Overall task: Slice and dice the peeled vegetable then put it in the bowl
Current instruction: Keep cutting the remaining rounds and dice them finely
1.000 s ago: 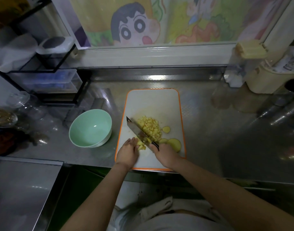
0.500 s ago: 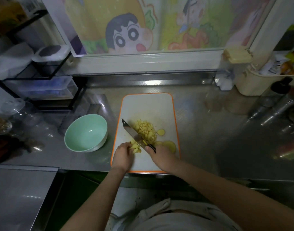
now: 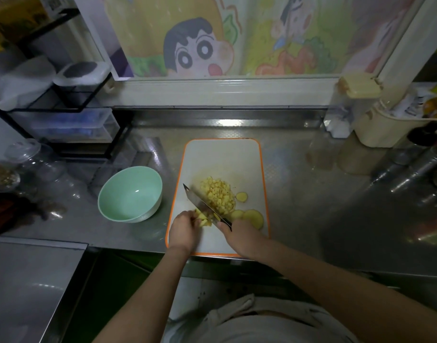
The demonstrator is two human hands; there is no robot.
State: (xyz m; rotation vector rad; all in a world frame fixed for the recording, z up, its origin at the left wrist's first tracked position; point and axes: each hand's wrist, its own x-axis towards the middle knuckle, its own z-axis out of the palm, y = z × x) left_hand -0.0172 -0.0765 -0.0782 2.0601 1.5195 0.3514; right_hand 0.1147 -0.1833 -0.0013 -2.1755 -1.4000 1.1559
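My right hand gripped the knife, its blade on the cutting board. My left hand pinched the vegetable pieces beside it. The diced pile lay farther back, and the bowl sat to the left.

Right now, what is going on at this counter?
A person is dicing a peeled yellow vegetable on the cutting board. The right hand grips the knife, and the left hand holds a few yellow pieces beside the blade. A diced pile and some round slices lie on the board. The green bowl beside it is empty.
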